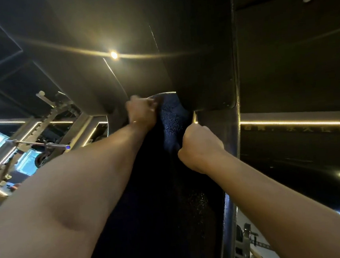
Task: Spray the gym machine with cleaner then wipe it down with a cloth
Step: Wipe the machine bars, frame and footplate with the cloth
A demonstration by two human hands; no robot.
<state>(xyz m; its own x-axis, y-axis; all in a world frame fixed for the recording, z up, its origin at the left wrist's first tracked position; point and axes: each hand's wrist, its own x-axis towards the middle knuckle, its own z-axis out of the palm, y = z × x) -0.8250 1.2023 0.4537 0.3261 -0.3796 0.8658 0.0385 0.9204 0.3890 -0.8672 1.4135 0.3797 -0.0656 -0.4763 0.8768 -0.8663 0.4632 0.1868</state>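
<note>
Dim ceiling (pixel 76 34) and one spotlight (pixel 114 55) fill my view; the machine's black upright (pixel 230 144) is barely readable. My left hand (pixel 142 114) and right hand (pixel 200 146), apart, each clutch the dark cloth (pixel 172 116) against it.

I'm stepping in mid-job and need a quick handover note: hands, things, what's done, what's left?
Left hand: grips the upper edge of the dark cloth.
Right hand: grips the cloth's right side, lower down.
The cloth is held up against the black gym machine, just under its upper panel.
No spray bottle is in view, so I cannot tell whether spraying is done.
Left: wipe this area, then the rest of the machine.
</note>
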